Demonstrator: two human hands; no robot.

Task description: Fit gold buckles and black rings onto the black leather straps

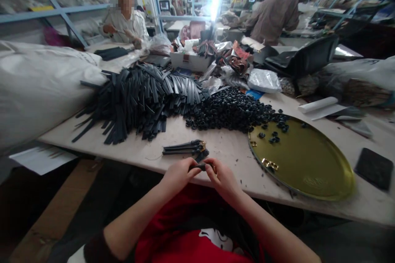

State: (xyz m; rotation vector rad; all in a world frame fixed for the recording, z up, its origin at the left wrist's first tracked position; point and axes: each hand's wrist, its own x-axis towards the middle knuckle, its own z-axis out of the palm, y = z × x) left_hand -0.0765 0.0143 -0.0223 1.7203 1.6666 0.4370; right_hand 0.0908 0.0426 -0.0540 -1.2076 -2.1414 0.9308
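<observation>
Both hands meet at the table's near edge, pinching one small black strip (201, 167) between them. My left hand (180, 173) has its fingers closed on the strip's left end. On the right end, my right hand (222, 176) is closed, thumb and fingers together. Just beyond them lies a small bundle of black straps (182, 148) with gold-coloured metal pieces at its right end. Farther back are a large pile of long black strips (138, 98) and a heap of small black loops (230, 109).
A round gold-coloured tray (305, 160) at the right bears a few black loops and gold buckles (269, 164). A dark flat object (374, 168) lies beyond it. A white sack (43, 90) bulges at the left. Two people stand or sit across the table, among bags and scraps.
</observation>
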